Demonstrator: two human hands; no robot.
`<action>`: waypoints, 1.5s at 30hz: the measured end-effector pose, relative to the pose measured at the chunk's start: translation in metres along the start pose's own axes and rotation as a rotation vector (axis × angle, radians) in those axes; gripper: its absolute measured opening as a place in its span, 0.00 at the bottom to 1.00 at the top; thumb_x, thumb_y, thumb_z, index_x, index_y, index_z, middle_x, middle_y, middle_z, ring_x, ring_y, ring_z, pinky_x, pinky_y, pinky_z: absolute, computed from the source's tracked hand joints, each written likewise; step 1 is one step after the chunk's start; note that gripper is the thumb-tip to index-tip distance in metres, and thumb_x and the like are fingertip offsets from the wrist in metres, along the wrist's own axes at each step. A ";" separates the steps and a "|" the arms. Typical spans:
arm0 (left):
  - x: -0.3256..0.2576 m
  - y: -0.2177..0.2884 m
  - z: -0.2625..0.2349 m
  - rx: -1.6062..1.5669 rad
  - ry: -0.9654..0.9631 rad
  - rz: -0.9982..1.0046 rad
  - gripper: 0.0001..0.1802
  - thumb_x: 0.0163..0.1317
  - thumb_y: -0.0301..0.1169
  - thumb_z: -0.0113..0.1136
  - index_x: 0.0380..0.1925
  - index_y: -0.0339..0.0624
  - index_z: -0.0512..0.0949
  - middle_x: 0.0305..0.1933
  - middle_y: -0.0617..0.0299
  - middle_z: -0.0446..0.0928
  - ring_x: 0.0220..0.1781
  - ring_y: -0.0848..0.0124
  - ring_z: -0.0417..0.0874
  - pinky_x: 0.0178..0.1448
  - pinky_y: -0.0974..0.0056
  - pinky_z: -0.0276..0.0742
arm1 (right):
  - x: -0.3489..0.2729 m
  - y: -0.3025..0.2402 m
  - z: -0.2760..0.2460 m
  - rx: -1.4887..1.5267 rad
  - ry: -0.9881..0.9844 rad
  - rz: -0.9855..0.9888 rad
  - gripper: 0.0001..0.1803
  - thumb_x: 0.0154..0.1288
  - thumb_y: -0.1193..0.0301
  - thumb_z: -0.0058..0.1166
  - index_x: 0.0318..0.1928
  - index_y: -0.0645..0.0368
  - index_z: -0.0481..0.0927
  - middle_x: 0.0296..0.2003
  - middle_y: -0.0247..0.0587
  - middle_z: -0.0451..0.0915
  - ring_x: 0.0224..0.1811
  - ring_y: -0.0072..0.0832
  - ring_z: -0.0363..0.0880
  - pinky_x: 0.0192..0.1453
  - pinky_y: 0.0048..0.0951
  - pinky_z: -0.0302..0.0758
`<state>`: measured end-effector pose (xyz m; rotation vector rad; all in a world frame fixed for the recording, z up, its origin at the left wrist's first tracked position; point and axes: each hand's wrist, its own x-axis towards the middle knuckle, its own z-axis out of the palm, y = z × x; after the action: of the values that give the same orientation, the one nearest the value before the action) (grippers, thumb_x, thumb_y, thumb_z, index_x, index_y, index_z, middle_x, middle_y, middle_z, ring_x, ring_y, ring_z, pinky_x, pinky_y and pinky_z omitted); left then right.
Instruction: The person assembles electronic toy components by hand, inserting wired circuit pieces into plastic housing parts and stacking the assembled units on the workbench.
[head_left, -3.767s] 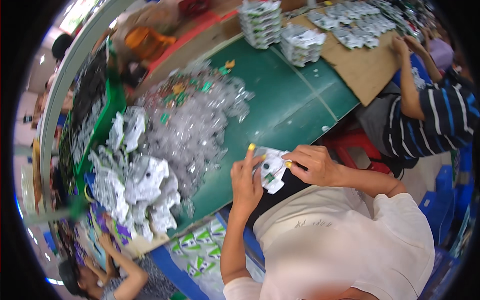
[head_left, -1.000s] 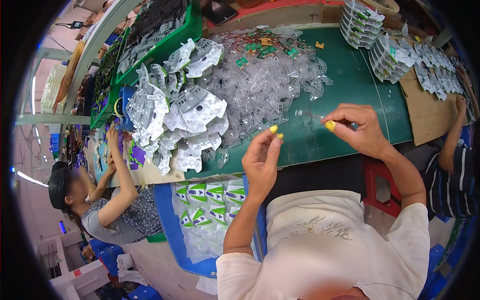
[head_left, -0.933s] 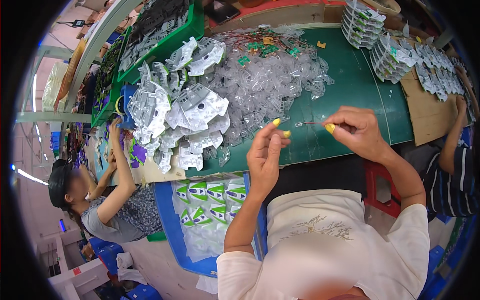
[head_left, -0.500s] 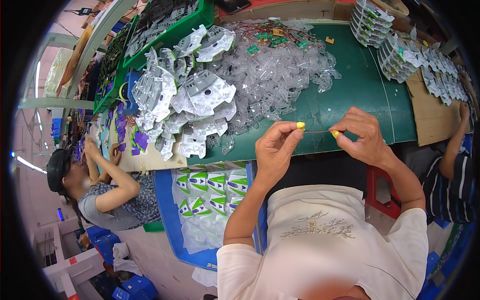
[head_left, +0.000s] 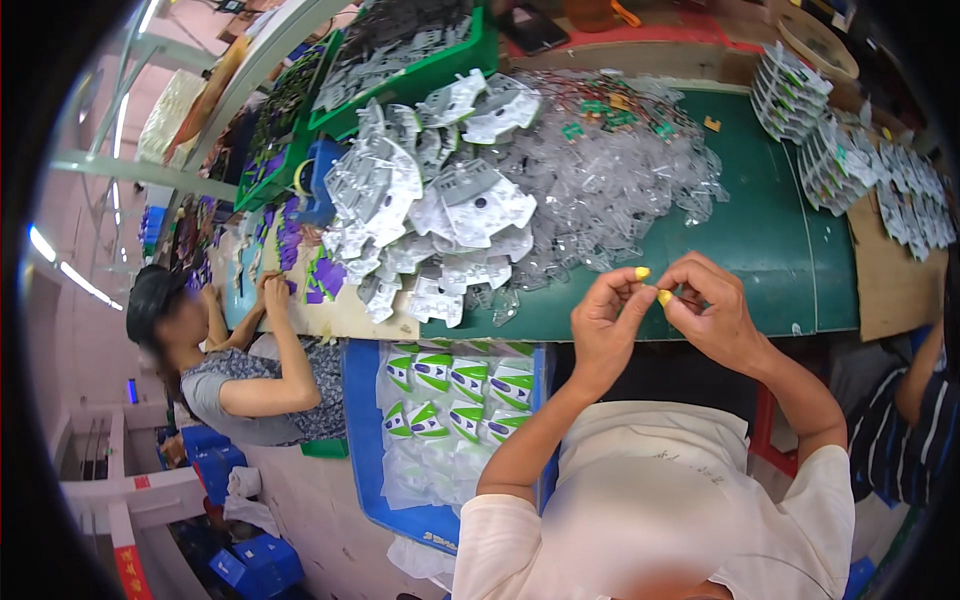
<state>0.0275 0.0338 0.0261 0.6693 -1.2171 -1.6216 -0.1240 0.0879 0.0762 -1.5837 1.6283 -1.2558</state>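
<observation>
While both hands meet over the table's front edge, the left hand (head_left: 608, 325) and right hand (head_left: 715, 310) have their yellow-capped fingertips bunched almost together; whether they grasp anything cannot be told. The clear parts (head_left: 620, 190) lie heaped on the table (head_left: 770, 250) just beyond them. White shells (head_left: 475, 205) crowd the heap's left side, before a green crate (head_left: 484, 50); stacked shells (head_left: 790, 95) stand at far right. One co-worker (head_left: 265, 385) sits left, another (head_left: 905, 420) right. Small lettering marks the shirt and the blue bin (head_left: 365, 440); a red label (head_left: 130, 572) bears characters. Green tabletop shows between heap and cardboard (head_left: 890, 290); the bin adjoins the front edge, near the left forearm.
</observation>
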 end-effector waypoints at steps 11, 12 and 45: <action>0.013 0.017 -0.034 -0.218 -0.236 -0.437 0.15 0.67 0.28 0.64 0.52 0.43 0.75 0.38 0.63 0.80 0.39 0.73 0.81 0.44 0.71 0.76 | 0.019 0.019 0.005 0.219 -0.156 -0.186 0.08 0.59 0.83 0.60 0.40 0.64 0.85 0.35 0.40 0.83 0.31 0.20 0.76 0.30 0.21 0.68; 0.015 0.021 -0.039 -0.447 -0.265 -0.618 0.20 0.70 0.31 0.62 0.58 0.46 0.68 0.39 0.64 0.79 0.40 0.73 0.82 0.46 0.70 0.77 | 0.021 0.017 0.009 0.226 -0.171 -0.197 0.08 0.59 0.83 0.60 0.40 0.64 0.85 0.35 0.40 0.83 0.31 0.20 0.76 0.30 0.21 0.68; -0.025 -0.020 -0.038 1.364 -0.718 0.592 0.27 0.51 0.30 0.68 0.53 0.39 0.76 0.56 0.50 0.73 0.60 0.56 0.75 0.68 0.48 0.67 | -0.029 0.050 -0.016 -0.429 -0.144 -0.239 0.07 0.56 0.77 0.60 0.35 0.61 0.76 0.33 0.42 0.76 0.31 0.40 0.80 0.32 0.37 0.77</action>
<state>0.0620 0.0423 -0.0091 0.3817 -2.7447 -0.3076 -0.1565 0.1140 0.0326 -2.1285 1.7334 -0.9114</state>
